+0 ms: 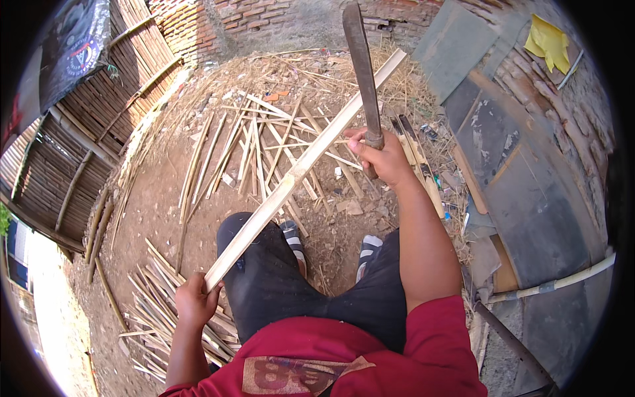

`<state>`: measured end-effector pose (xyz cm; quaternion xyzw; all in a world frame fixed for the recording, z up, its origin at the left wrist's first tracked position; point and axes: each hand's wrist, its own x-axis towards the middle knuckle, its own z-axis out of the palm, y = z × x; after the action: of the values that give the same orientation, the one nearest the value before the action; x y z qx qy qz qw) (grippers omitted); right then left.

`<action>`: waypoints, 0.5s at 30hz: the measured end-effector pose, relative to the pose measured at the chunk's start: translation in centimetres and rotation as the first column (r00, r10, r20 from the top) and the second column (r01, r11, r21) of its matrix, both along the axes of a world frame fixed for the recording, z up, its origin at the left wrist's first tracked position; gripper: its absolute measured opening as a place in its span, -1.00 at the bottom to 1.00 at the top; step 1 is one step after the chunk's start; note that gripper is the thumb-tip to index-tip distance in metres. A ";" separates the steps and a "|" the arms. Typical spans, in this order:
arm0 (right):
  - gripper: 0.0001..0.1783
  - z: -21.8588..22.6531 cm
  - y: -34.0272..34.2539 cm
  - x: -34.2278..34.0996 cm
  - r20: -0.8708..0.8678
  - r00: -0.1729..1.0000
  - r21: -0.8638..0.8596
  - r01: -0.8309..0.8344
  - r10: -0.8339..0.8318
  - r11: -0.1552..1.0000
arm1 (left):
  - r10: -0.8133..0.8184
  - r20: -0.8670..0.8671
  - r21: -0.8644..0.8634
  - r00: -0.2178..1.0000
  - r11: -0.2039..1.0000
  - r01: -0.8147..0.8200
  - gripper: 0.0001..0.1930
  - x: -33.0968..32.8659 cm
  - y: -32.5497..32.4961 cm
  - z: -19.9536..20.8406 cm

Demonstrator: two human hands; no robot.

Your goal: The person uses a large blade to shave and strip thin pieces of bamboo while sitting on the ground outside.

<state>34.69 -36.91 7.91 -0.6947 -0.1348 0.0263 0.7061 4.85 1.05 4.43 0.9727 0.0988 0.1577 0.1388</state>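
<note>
A long split bamboo strip [297, 171] runs slantwise from lower left to upper right across my lap, its pale inner face and a node showing. My left hand [196, 299] is closed round its lower end, beside my left thigh. In my right hand [387, 159] I grip a machete [362, 63] by its handle, the dark blade pointing up and away. That blade crosses in front of the strip near its far end. Part of the handle is hidden by my fingers.
Loose bamboo strips [264, 142] lie scattered on the dirt ahead of my feet. Another heap of strips [159, 311] is at my left. Bamboo-slat panels [83, 159] stand on the left, dark boards [529, 178] lean on the right, and a brick wall [264, 20] is behind.
</note>
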 end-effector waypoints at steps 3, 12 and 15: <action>-0.81 0.4 1.1 -0.8 -0.046 0.989 0.255 -0.123 0.139 0.959 | -0.053 0.055 0.165 0.997 0.985 0.043 -0.61 0.2 0.1 -0.8; -0.83 0.0 1.1 -0.8 0.055 0.959 0.532 -0.264 0.278 0.805 | -0.180 -0.506 -0.440 0.843 0.895 -0.074 -0.62 -0.3 -0.5 1.9; -0.80 0.4 0.7 -0.7 0.104 0.955 0.493 -0.292 0.278 0.819 | -0.297 -0.408 -0.692 0.864 0.718 -0.080 -0.66 -1.1 0.4 -0.7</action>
<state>33.97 -36.23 8.31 -0.4586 -0.2490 0.0856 0.8487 3.71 1.42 3.70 0.8615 0.1227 -0.1516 0.4689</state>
